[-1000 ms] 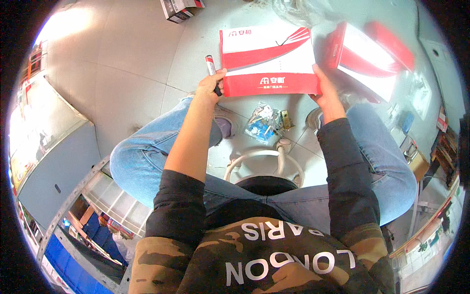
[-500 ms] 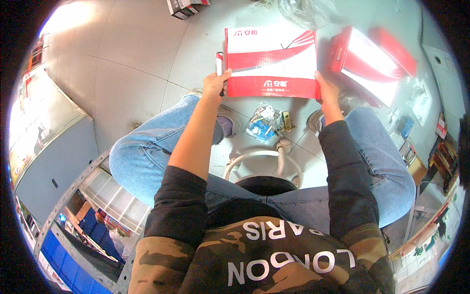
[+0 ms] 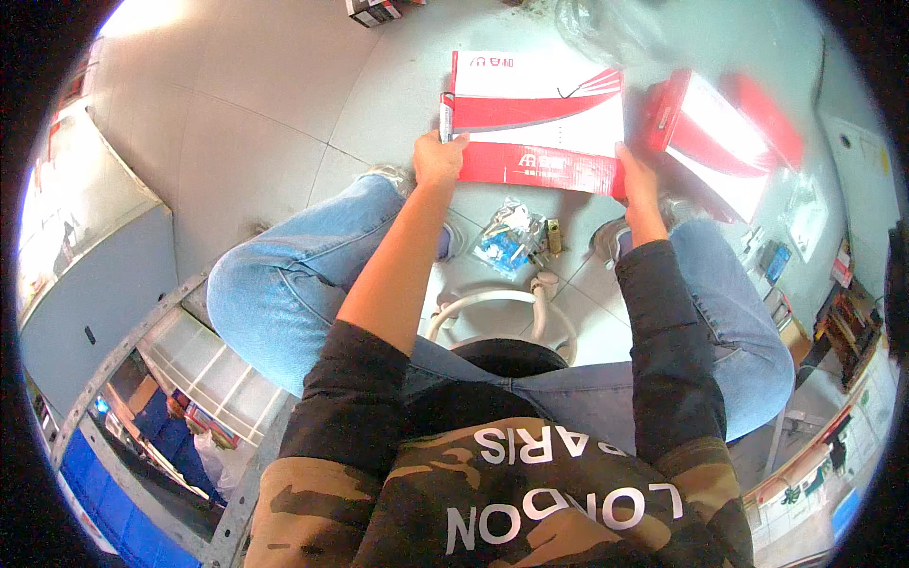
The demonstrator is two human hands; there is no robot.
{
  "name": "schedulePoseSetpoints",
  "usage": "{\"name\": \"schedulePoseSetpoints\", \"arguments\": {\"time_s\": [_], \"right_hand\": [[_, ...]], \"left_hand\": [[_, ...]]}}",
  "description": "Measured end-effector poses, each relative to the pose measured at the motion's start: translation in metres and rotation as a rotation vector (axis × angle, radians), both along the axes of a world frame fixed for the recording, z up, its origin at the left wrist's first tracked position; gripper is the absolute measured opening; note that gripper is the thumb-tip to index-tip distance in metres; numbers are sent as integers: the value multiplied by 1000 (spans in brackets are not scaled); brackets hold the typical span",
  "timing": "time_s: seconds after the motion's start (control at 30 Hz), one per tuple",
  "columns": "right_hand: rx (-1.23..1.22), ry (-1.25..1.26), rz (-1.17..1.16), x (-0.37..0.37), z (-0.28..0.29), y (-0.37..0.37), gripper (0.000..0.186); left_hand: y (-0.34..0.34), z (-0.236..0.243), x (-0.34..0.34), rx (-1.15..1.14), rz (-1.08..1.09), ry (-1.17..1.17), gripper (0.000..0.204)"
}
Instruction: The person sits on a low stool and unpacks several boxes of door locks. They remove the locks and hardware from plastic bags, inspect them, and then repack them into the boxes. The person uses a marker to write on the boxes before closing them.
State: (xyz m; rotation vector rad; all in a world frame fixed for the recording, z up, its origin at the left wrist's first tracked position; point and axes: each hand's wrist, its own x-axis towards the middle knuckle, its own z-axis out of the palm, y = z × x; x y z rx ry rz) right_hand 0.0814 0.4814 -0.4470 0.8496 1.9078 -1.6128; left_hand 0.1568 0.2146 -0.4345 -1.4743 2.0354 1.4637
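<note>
A flat red-and-white cardboard box [image 3: 540, 118] is held between my two hands, above the floor beyond my feet. My left hand [image 3: 439, 159] grips its near left corner, thumb on top. A slim red-and-white, pen-like stick [image 3: 447, 115] stands out of that same hand along the box's left edge. At the near right corner my right hand [image 3: 640, 180] is closed on the box, its fingers hidden underneath. A dark tick mark shows on the lid. Below the box, a clear plastic bag of small parts [image 3: 511, 241] lies on the floor, with a small brass-coloured metal piece [image 3: 554, 237] beside it.
Two more red-and-white boxes [image 3: 710, 142] lie to the right. Crumpled clear plastic [image 3: 606, 33] is at the far side, and a dark carton [image 3: 372, 11] at the far left. A stool's pale ring [image 3: 492, 298] shows between my legs. A metal-framed shelf [image 3: 180, 322] stands left.
The box, both hands and the pen-like stick have shifted slightly right in the picture. The box's near right corner has tipped a little lower. Both hands keep their hold.
</note>
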Motion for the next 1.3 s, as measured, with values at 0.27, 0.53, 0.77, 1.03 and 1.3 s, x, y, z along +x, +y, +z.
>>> {"name": "schedulePoseSetpoints", "arguments": {"time_s": [0.27,0.53,0.77,1.03,1.3], "right_hand": [[18,-61,67,1,14,-4,43],[68,-111,175,-2,6,5,41],[109,-40,136,-6,12,4,40],[22,64,98,-65,14,16,54],[-92,99,185,-74,97,-13,32]], "left_hand": [[-15,3,7,352,105,125,17],[-7,10,4,285,164,60,19],[-16,7,8,602,353,182,22],[-45,31,-20,448,231,457,27],[-28,2,6,178,299,224,16]]}}
